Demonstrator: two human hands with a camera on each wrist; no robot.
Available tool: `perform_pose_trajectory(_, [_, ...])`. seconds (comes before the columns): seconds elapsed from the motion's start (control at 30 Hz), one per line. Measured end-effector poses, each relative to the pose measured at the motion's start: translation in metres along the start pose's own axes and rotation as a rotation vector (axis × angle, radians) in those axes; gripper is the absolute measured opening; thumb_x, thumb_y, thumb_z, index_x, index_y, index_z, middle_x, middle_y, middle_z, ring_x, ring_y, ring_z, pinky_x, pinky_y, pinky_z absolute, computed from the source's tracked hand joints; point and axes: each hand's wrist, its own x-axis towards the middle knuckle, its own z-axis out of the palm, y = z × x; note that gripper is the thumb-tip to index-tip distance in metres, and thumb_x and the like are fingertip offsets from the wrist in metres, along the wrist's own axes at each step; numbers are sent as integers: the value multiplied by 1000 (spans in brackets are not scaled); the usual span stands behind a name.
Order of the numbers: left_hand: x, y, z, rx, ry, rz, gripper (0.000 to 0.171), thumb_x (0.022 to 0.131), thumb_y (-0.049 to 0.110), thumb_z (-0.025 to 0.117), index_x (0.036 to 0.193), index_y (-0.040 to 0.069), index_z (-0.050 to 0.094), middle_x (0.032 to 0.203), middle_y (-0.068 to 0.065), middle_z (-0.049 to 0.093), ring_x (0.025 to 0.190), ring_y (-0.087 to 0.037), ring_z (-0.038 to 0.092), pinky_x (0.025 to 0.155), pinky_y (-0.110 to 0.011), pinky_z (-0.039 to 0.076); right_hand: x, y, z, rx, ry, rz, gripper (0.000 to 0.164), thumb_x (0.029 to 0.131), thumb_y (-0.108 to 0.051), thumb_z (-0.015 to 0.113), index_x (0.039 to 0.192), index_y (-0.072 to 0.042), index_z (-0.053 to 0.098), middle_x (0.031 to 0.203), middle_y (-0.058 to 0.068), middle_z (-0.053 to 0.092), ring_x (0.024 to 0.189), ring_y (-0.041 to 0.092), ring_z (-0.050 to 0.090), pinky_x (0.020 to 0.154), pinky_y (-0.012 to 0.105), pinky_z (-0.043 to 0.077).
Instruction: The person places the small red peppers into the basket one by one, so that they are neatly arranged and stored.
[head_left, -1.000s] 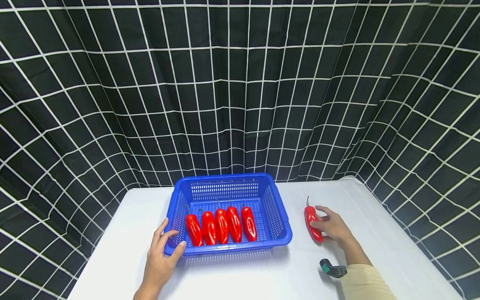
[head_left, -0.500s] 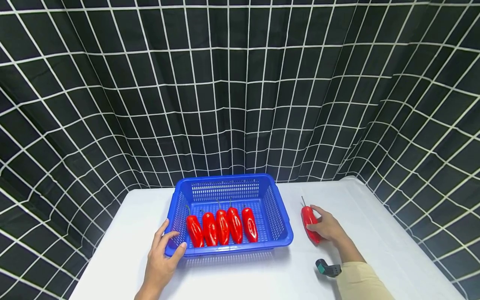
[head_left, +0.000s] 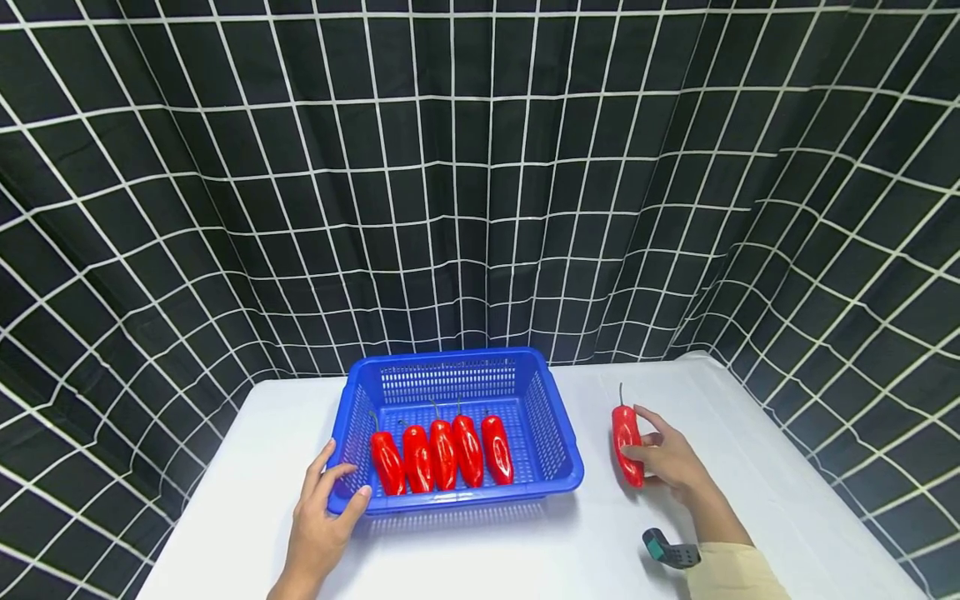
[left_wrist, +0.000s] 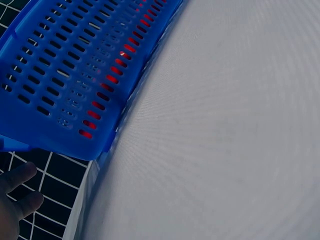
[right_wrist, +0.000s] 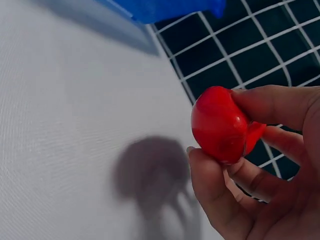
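Note:
A glossy red chili pepper (head_left: 626,437) with a thin stem lies in the grip of my right hand (head_left: 671,458), to the right of the basket. In the right wrist view, thumb and fingers pinch the chili pepper (right_wrist: 220,125) from both sides, and its shadow falls apart from it on the cloth. My left hand (head_left: 318,521) rests at the front left corner of a blue plastic basket (head_left: 465,500), fingers spread over the left rim and thumb at the front rim. Several similar chili peppers (head_left: 442,454) lie side by side inside.
A white cloth (head_left: 480,567) covers the table. Black curtains (head_left: 465,208) with a white grid surround it at the back and sides. A small dark camera mount (head_left: 671,552) juts from my right wrist, close over the cloth. The basket wall (left_wrist: 60,75) is slotted.
My right hand, with the chili pepper in its grip, shifted slightly left, then back right and a little farther away; the pepper now points straighter up. The left hand and basket hold their place.

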Motion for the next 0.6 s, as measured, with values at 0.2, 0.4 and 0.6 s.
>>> perform_pose_trajectory(0.2, [0, 0, 0, 8, -10, -7, 30, 82, 16, 76, 108, 7, 65, 150, -5, 36, 133, -40, 35, 98, -61, 37, -15, -11, -7, 64, 2, -24, 92, 82, -15, 76, 155, -19, 19, 125, 27, 42, 106, 42, 51, 67, 44, 58])
perform_pose_trajectory(0.4, [0, 0, -1, 0, -10, -8, 29, 82, 15, 76, 108, 8, 65, 150, -5, 36, 134, -40, 35, 98, -61, 37, -31, -22, -11, 106, -9, -47, 95, 83, -18, 76, 156, -22, 14, 128, 27, 40, 114, 43, 45, 69, 44, 58])
perform_pose_trajectory(0.6, [0, 2, -1, 3, -8, -4, 29, 82, 15, 75, 108, 8, 65, 150, -6, 36, 134, -39, 35, 99, -60, 36, -46, -27, -15, 130, 6, -85, 97, 82, -19, 76, 156, -25, 14, 130, 26, 39, 116, 45, 42, 70, 46, 58])
